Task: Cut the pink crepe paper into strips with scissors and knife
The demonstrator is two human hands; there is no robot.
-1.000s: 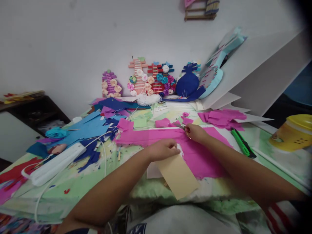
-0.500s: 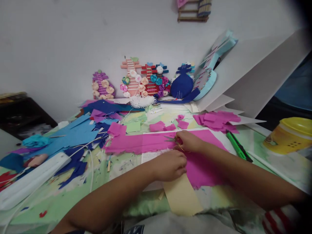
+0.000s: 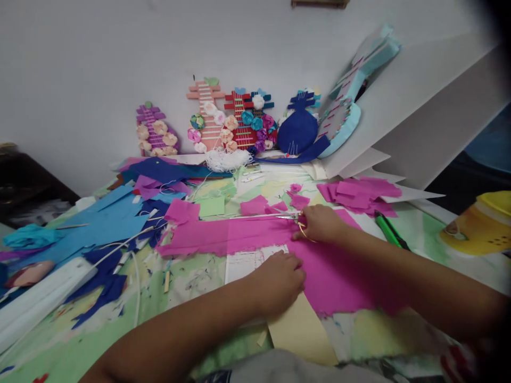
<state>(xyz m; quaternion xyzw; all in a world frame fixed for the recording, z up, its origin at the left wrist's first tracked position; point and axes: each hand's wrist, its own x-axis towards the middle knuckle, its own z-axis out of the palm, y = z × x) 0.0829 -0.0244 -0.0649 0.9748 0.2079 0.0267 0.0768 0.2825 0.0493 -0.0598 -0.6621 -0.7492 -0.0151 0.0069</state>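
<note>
In my right hand (image 3: 321, 222) is a pair of scissors (image 3: 288, 217) with gold-coloured handles. Their blades point left across the upper edge of a large sheet of pink crepe paper (image 3: 331, 282); the left part of that paper reaches out in a long strip. My left hand (image 3: 279, 279) lies nearer to me, its fingers bent against the left edge of the pink paper. Beneath that hand, a cream-coloured card (image 3: 301, 332) extends toward my body. A white sheet with faint marks (image 3: 243, 261) shows under the pink paper.
Pink scraps (image 3: 359, 194) lie behind the sheet, beside a green cutter knife (image 3: 390, 231). A yellow tub (image 3: 479, 226) stands right. Blue paper (image 3: 107, 218) and a white power strip (image 3: 43, 300) occupy the left. Decorated instrument-shaped crafts (image 3: 299, 125) lean against the wall.
My right hand and the scissors have moved slightly right and up, away from the left hand. The left hand's wrist has turned a little. The camera view has shifted and tilted down.
</note>
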